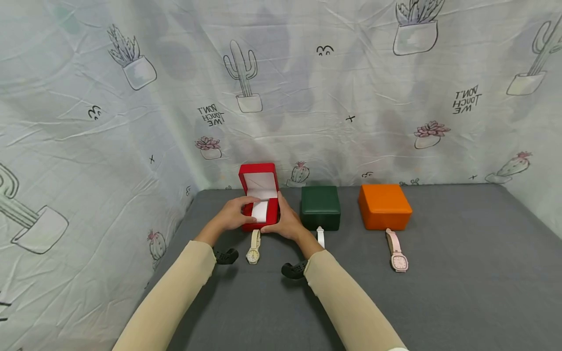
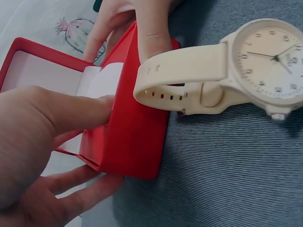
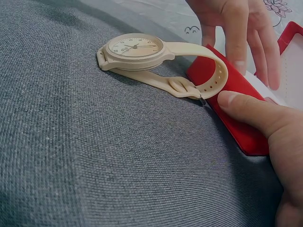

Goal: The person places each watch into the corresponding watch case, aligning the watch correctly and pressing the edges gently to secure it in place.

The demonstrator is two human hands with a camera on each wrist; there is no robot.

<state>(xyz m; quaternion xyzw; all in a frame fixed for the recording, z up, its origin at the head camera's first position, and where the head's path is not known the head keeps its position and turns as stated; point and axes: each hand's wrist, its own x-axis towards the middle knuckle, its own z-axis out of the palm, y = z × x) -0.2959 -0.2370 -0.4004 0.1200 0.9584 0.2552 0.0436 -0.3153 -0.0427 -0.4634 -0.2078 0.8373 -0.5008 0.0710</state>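
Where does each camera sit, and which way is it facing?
Head view: worn on the person's head, looking forward and down over the table at the red box; the left hand, right hand and sleeves show.
Left wrist view: worn there, looking closely at the red box and cream watch; the left hand shows, plus part of the right hand.
Right wrist view: worn there, looking at both from the other side; the right hand shows, plus part of the left hand.
Shared: both wrist views contain the red box and cream watch.
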